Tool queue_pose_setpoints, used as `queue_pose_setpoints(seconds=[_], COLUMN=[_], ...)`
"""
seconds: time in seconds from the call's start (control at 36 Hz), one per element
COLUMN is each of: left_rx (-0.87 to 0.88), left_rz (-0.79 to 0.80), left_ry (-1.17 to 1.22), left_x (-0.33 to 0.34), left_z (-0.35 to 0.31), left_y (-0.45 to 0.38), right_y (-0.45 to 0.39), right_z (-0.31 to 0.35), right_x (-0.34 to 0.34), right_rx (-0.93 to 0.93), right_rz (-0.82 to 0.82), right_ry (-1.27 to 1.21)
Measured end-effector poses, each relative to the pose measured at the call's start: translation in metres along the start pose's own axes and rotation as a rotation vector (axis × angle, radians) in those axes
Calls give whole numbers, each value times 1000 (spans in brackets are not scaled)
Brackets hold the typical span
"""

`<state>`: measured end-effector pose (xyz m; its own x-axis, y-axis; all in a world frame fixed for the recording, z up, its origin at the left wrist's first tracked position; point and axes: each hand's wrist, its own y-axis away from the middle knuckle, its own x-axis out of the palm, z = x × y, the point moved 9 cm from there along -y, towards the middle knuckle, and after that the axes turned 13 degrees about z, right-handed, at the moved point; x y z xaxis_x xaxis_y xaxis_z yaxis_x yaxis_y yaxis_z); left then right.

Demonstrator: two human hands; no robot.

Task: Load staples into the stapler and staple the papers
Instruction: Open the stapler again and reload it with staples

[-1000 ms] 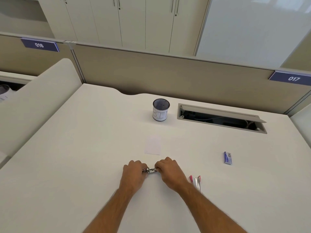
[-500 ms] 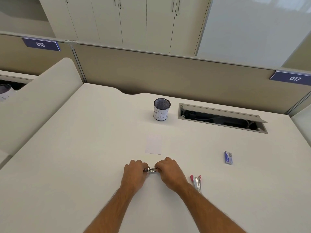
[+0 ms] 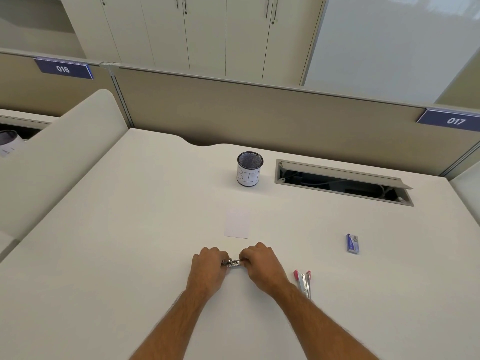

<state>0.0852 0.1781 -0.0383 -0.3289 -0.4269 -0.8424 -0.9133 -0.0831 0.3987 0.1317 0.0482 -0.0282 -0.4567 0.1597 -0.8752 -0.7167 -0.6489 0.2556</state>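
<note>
A big pale desk (image 3: 130, 255) sits in front of a tan divider wall, and near its front edge the left hand (image 3: 207, 266) and the right hand (image 3: 259, 263) each pinch one end of a small shiny metal stapler (image 3: 233, 263), which lies flat with its long side running left to right between them. It looks like the loading step is in hand; whether staples are in yet I cannot tell. The paper (image 3: 237, 223) lies just beyond the hands, not stapled, and the blue staple box (image 3: 352, 244) waits well off to the right.
</note>
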Motion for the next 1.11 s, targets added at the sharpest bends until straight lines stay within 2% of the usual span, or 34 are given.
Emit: queue_pose_setpoints(seconds=[0.22, 0.53, 0.69, 0.94, 1.11], left_rx=[-3, -7, -10, -24, -45], left_rz=[-5, 1, 4, 12, 24], left_ry=[-7, -9, 1, 51, 209], left_x=[0, 0, 1, 3, 7], left_z=[1, 1, 2, 1, 5], left_y=[0, -2, -2, -2, -1], right_y=[2, 4, 10, 15, 18], right_z=[-1, 7, -8, -12, -13], right_x=[-2, 4, -6, -7, -18], right_rx=[10, -38, 69, 102, 117], right_rz=[13, 86, 22, -21, -128], right_ry=[-56, 21, 30, -23, -100])
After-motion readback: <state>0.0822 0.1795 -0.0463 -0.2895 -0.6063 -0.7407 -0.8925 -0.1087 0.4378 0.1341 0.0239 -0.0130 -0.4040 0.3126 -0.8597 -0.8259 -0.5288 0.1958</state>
